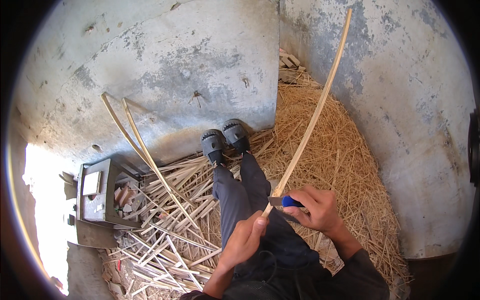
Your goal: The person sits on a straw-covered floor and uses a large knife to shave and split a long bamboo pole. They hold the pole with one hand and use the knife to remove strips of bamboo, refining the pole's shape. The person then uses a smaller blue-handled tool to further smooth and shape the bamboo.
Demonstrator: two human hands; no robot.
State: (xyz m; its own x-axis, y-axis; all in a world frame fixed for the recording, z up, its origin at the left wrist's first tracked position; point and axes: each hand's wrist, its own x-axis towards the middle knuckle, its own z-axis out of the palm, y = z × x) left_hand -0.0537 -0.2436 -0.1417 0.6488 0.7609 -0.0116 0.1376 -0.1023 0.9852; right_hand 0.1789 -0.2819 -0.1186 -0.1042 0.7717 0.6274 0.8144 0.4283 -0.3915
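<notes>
bamboo strip (316, 107): long, pale, thin, bowed, rising up-right | knife (286, 201): blue handle, blade against strip's lower end

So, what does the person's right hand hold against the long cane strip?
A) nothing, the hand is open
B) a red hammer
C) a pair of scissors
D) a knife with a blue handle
D: the right hand grips a knife with a blue handle, its blade laid on the long cane strip, while the left hand holds the strip's lower end.
</notes>
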